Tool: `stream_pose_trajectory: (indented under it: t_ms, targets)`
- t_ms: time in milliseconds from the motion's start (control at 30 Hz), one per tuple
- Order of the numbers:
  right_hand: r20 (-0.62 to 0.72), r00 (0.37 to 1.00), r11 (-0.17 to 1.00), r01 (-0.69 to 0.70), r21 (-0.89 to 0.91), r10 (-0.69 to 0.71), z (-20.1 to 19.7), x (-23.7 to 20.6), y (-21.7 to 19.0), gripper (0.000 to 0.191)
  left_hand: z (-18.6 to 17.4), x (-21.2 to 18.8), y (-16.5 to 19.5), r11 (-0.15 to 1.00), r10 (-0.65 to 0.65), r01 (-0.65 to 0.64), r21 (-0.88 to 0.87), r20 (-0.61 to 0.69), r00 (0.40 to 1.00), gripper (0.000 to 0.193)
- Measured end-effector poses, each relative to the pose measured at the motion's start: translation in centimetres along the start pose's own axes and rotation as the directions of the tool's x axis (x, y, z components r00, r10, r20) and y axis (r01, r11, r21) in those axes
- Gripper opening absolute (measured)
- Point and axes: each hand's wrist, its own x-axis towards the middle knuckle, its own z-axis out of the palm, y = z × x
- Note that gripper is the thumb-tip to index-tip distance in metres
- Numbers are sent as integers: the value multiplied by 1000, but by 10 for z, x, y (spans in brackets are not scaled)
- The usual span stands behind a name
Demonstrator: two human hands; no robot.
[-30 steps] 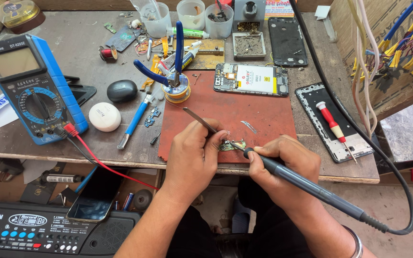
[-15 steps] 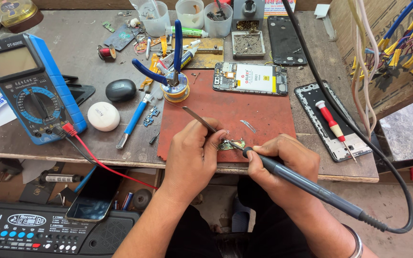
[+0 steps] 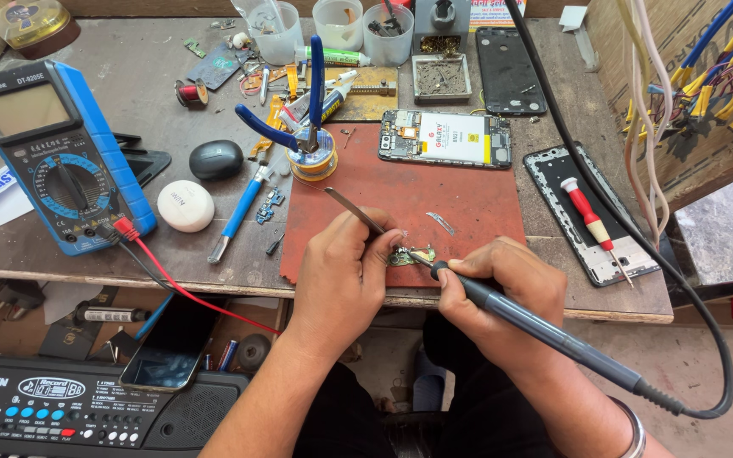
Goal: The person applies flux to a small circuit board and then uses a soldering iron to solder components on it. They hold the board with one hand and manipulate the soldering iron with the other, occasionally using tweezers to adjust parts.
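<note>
Left hand (image 3: pixel 341 276) fingers closed on tweezers (image 3: pixel 358 212), pinning small circuit board (image 3: pixel 406 254) on red mat (image 3: pixel 417 199), near edge at 6 o'clock. Right hand (image 3: pixel 506 284) wrapped tight round soldering iron (image 3: pixel 536 326), tip touching board from 3 o'clock. Opened phone (image 3: pixel 444 138) at 12 o'clock of board; blue multimeter (image 3: pixel 57 153) far toward 9 o'clock
</note>
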Motion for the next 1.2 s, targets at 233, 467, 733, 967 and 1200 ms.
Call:
stream_pose_trajectory:
  t_ms: [233, 467, 733, 967, 1200]
  targets:
    - [-3, 1000, 1000, -10, -12, 9, -1, 0, 0, 16, 1, 1, 2, 1000, -9, 9, -20, 6, 1000, 9]
    - [2, 1000, 1000, -20, 3, 20, -1, 0, -1, 15, 1, 0, 2, 1000, 11, -11, 12, -2, 1000, 9]
    - [22, 1000, 1000, 2, 7, -2, -3, 2, 2, 15, 2, 2, 3, 998, -47, 47, -28, 8, 999, 9]
    - [27, 1000, 1000, -6, 15, 6, -4, 2, 2, 15, 3, 2, 4, 999, -26, 26, -30, 6, 1000, 7]
    - [5, 1000, 1000, -14, 13, 14, -3, 1, 0, 14, 1, 2, 4, 1000, -15, 15, -23, 10, 1000, 8]
